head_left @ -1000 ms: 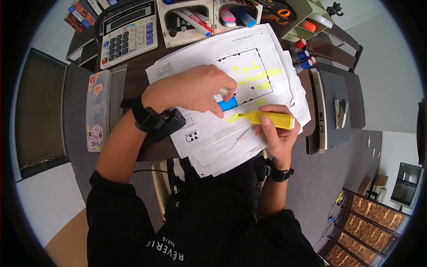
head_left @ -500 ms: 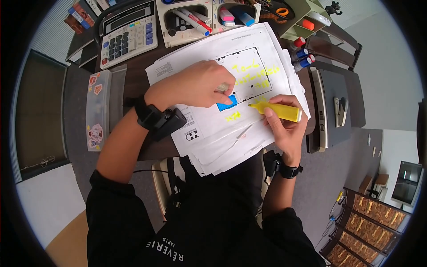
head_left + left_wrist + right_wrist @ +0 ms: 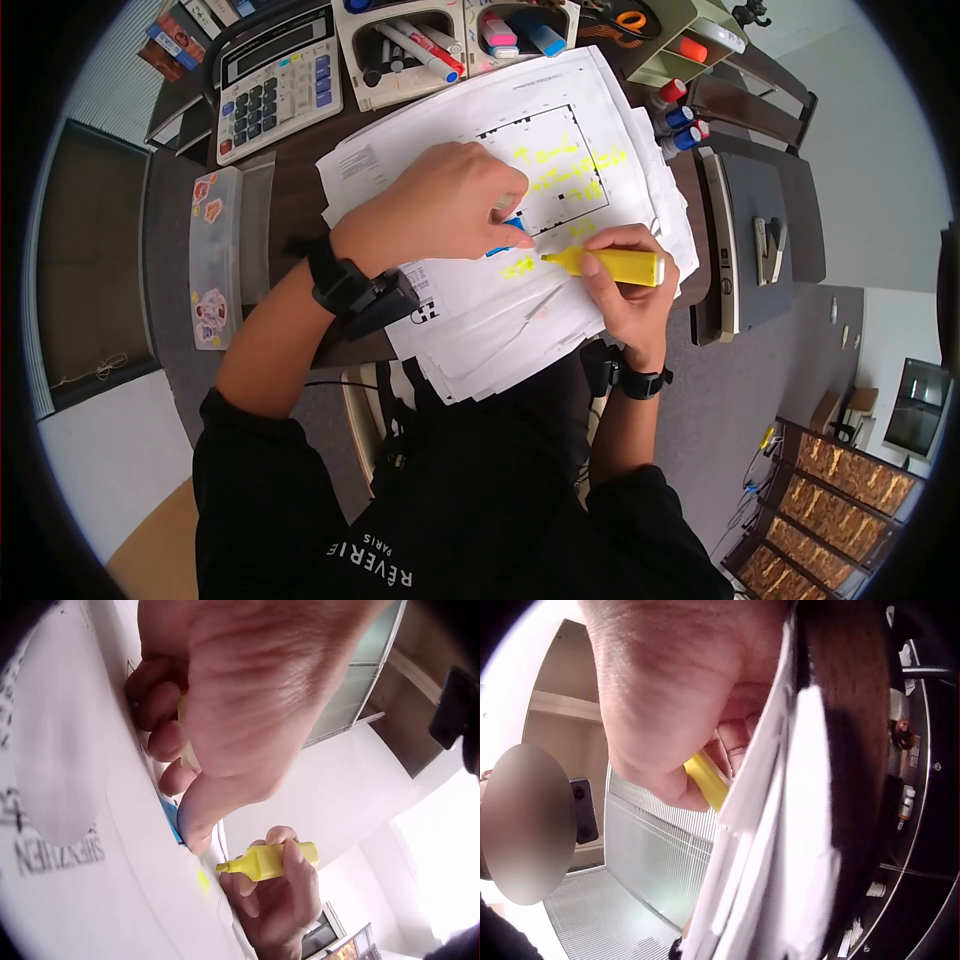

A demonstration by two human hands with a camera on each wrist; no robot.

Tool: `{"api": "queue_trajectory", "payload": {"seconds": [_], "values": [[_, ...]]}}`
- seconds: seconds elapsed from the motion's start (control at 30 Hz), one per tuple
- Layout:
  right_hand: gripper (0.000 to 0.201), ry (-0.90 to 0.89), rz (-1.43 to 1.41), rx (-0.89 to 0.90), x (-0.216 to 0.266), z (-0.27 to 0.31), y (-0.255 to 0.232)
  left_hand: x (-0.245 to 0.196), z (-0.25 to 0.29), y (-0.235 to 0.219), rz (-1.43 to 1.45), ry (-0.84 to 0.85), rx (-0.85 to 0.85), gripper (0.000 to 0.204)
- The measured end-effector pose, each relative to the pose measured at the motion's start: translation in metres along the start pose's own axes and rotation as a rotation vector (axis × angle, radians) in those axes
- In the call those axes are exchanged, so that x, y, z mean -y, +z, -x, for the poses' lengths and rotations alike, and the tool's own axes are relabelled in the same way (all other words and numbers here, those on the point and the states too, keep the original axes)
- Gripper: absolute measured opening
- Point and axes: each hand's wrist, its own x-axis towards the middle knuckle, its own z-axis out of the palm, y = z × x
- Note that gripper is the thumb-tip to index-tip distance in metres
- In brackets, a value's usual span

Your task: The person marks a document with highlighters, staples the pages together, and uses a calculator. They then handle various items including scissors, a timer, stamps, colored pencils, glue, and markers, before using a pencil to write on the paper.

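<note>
My left hand (image 3: 435, 205) (image 3: 251, 697) lies over the printed floor plan, its fingers curled round a small pale object (image 3: 505, 201) (image 3: 187, 746). Its thumb rests beside a blue patch (image 3: 514, 223) (image 3: 171, 817) on the sheet, partly hiding it. My right hand (image 3: 632, 300) (image 3: 277, 911) (image 3: 682, 690) pinches a yellow highlighter (image 3: 625, 266) (image 3: 268, 862) (image 3: 706, 782), tip pointing left toward yellow handwriting (image 3: 519, 268) (image 3: 203, 883). Whether the tip touches the paper I cannot tell. More yellow writing covers the plan's inside.
Loose papers (image 3: 465, 350) are stacked under both hands. Beyond them stand a calculator (image 3: 280, 85) and a pen organizer (image 3: 400, 90). A sticker-covered clear case (image 3: 215, 260) lies at left. At right are marker bottles (image 3: 680, 139) and a stapler (image 3: 768, 250) on a dark flat device (image 3: 745, 200).
My right hand has moved left and slightly down with the highlighter. The thumb of my left hand has shifted down a little, and less of the blue patch shows. The view has shifted slightly.
</note>
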Motion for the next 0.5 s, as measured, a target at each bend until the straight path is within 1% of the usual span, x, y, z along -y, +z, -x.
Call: {"api": "queue_trajectory", "payload": {"seconds": [0.13, 0.5], "values": [[0.017, -0.029, 0.014, 0.007, -0.0016, -0.0003, 0.0003, 0.0014, -0.0007, 0.0019, -0.037, -0.002, 0.001, 0.041], [0.015, -0.035, 0.063, 0.038, -0.0005, -0.0004, 0.0018, 0.0002, -0.0006, 0.0009, -0.027, -0.037, 0.025, 0.041]]}}
